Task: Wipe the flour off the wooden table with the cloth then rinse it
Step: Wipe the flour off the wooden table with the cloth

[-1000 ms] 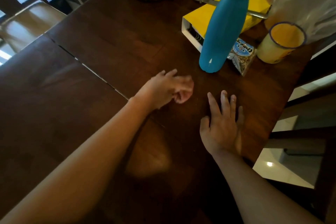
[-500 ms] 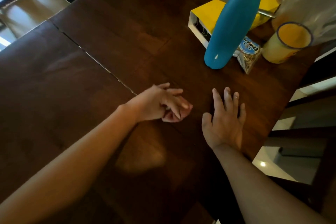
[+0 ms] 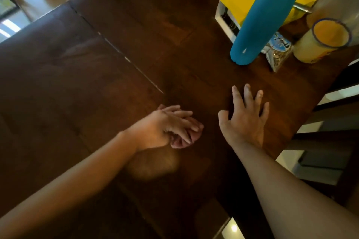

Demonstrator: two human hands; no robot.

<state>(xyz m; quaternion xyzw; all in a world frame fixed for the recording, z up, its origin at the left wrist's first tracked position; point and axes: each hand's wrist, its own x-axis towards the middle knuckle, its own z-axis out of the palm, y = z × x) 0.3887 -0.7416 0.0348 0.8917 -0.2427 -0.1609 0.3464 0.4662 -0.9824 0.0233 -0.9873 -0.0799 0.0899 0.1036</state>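
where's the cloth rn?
Head view, lower centre: the pink cloth is bunched in the left hand on the wooden table, just left of the flat right hand.

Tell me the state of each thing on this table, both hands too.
Left hand: holding bunched pink cloth, pressed on dark wooden table.
Right hand: flat on table, fingers spread.
Tall blue bottle: upright.
Yellow cup with blue rim: upright, uncovered.
Yellow box: lying flat.

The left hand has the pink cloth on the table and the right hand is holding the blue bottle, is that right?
Not quite. In the head view the right hand lies flat on the table, apart from the blue bottle. The left hand does have the pink cloth.
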